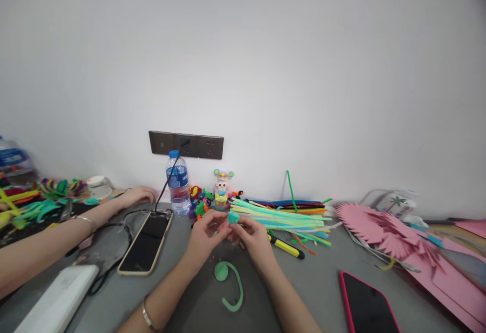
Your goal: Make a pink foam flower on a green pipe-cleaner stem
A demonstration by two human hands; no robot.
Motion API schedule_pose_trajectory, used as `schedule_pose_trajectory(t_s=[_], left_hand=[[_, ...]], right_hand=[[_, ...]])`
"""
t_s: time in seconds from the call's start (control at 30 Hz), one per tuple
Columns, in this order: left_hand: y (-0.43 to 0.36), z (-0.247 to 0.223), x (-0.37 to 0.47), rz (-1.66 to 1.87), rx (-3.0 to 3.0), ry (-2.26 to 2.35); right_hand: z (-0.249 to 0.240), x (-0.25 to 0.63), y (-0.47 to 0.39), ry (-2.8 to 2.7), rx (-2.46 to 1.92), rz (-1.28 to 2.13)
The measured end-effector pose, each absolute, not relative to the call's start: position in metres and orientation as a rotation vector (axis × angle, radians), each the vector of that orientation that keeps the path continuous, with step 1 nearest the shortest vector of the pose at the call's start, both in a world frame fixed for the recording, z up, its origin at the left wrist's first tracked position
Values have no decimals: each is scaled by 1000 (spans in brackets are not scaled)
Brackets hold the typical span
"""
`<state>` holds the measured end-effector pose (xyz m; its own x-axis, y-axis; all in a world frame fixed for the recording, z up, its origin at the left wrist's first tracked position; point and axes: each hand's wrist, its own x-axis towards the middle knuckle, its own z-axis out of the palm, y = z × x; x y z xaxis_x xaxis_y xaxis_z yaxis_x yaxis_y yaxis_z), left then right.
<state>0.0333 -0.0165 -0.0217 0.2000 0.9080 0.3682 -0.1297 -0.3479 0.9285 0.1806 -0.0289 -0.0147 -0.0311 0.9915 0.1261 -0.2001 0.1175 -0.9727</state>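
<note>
My left hand (207,234) and my right hand (252,237) meet over the middle of the table, fingers pinched together. Between their fingertips is a small teal piece (233,216), perhaps a bunched pipe cleaner; its exact kind is hard to make out. On the grey table just below lies a green pipe cleaner (240,287), wound into a flat disc at one end with a curved tail. Behind my hands rests a thick bundle of pale green, yellow and blue pipe cleaners (284,216). A yellow and black utility knife (286,247) lies beside my right hand.
A co-worker's arm (61,237) reaches in from the left. Nearby are a charging phone (146,244), a white power bank (58,300) and a water bottle (177,186). A small figurine (221,191) stands at the wall. Pink cut paper (395,237) and a red-cased phone (368,305) lie right.
</note>
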Motion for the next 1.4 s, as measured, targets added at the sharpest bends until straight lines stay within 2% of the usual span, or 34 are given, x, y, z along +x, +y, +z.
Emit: schedule_pose_trajectory(t_s=[0.57,0.97,1.4], left_hand=[[-19,-18,33,1368,1555,837],[-23,-14,34,1315,1612,893],[-25,-11,30,1408,1722,961]], right_hand=[[-10,179,-33,-1229,-985,1036],[-11,180,-30,-1203,-952,1122],[-16,181,-27,-1200,-892,1251]])
